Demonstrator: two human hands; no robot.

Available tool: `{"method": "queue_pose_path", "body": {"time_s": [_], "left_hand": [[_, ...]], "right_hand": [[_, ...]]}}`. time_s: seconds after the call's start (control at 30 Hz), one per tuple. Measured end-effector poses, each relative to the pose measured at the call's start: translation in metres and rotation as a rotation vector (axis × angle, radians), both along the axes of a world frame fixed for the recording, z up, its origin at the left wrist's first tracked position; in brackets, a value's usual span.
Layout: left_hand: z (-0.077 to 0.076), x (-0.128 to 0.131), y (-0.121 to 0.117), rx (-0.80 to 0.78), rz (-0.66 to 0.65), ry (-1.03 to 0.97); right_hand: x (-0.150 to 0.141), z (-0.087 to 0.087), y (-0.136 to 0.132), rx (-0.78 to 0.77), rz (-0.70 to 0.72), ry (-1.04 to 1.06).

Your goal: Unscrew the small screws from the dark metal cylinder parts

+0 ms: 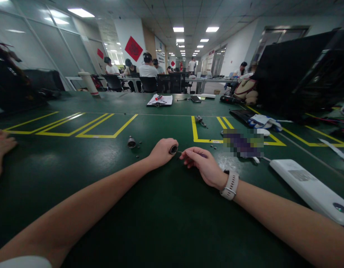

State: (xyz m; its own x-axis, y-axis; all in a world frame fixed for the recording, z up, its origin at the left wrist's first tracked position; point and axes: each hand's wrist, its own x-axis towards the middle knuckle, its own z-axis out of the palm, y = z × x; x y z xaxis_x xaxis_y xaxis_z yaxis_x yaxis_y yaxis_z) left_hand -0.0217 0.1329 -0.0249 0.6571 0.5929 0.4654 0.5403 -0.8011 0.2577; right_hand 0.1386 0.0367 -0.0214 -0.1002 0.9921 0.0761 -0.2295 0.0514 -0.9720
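Observation:
My left hand (162, 152) is wrapped round a round metal connector shell (173, 149), its hollow ring-shaped end facing right. Just to the right, my right hand (199, 163) grips a slim screwdriver (203, 155) with a dark purplish handle. Its thin shaft points at the shell's open end; whether the tip touches is too small to tell. Left of my hands, another metal shell (131, 142) stands on the green table (172, 216), with several tiny dark parts (138, 146) beside it. Farther back lies a metal connector piece with a narrow tail (199, 120).
Yellow tape outlines (114, 136) mark the table. A white power bank (306, 182) lies right, cabled to a blurred phone-like object (241, 144). At the back are a clipboard with papers (160, 99) and a black case (303, 70). Another person's hand (4, 143) rests at the left edge.

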Motion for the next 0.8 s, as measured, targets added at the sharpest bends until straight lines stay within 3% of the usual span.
{"method": "queue_pose_path", "body": {"time_s": [0.4, 0.8], "left_hand": [[0.0024, -0.0036, -0.0008, -0.234, -0.162, -0.183], [-0.002, -0.0019, 0.0022, -0.126, -0.073, -0.082]], "right_hand": [[0.0045, 0.0017, 0.0005, -0.003, 0.067, 0.06], [0.0049, 0.0035, 0.0025, -0.056, 0.021, 0.166]]}}
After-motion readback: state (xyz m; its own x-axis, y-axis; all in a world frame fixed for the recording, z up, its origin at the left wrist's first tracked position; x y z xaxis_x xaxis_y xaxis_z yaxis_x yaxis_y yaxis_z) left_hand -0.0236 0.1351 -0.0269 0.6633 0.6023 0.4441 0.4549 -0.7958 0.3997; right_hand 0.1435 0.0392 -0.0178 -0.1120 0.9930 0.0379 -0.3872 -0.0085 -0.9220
